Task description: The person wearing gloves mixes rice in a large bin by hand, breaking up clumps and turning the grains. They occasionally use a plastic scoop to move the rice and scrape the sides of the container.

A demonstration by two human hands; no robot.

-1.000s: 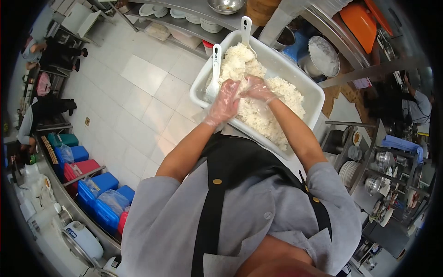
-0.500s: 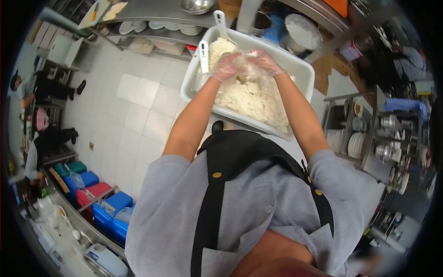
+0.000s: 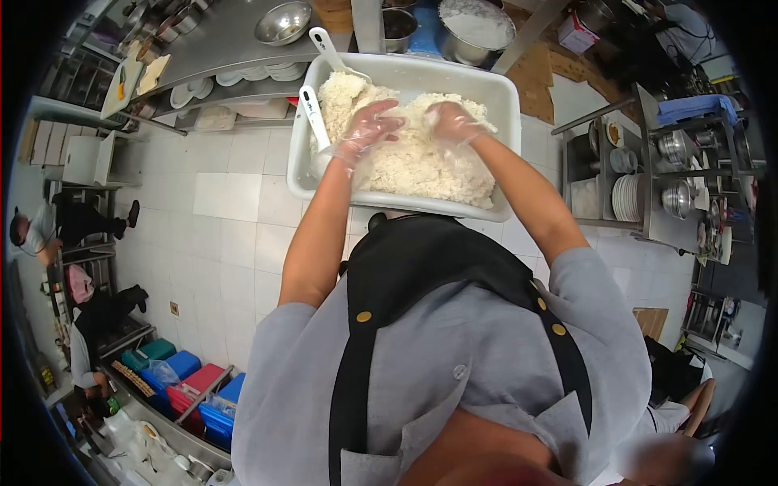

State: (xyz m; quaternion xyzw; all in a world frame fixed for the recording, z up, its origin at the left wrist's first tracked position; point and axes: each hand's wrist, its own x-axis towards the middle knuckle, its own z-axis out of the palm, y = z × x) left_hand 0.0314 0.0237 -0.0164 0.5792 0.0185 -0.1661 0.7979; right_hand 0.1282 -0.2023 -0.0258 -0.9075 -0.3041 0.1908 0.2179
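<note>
A large white tub (image 3: 506, 150) in front of me holds a heap of white grainy food (image 3: 421, 172), which looks like rice. Both my hands wear clear plastic gloves. Over the left part of the heap, my left hand (image 3: 371, 130) is open, fingers apart and palm tilted inward. My right hand (image 3: 454, 123) is closed at the heap's right side, fingers curled down against the food; whatever is in them is hidden. Two white-handled scoops lean at the tub's left end: one scoop (image 3: 313, 113) beside my left wrist, the other scoop (image 3: 328, 50) at the far corner.
Behind the tub are a metal bowl of white powder (image 3: 478, 28) and a steel counter (image 3: 219, 40) with an empty-looking metal bowl (image 3: 283, 23). A dish rack (image 3: 628, 182) stands right. Two people work at the left, near coloured bins (image 3: 194, 393); others are at the right.
My hands, held close together above the food before, have moved apart. The left hand has spread its fingers, and the right has lowered to the heap. The whole view has shifted.
</note>
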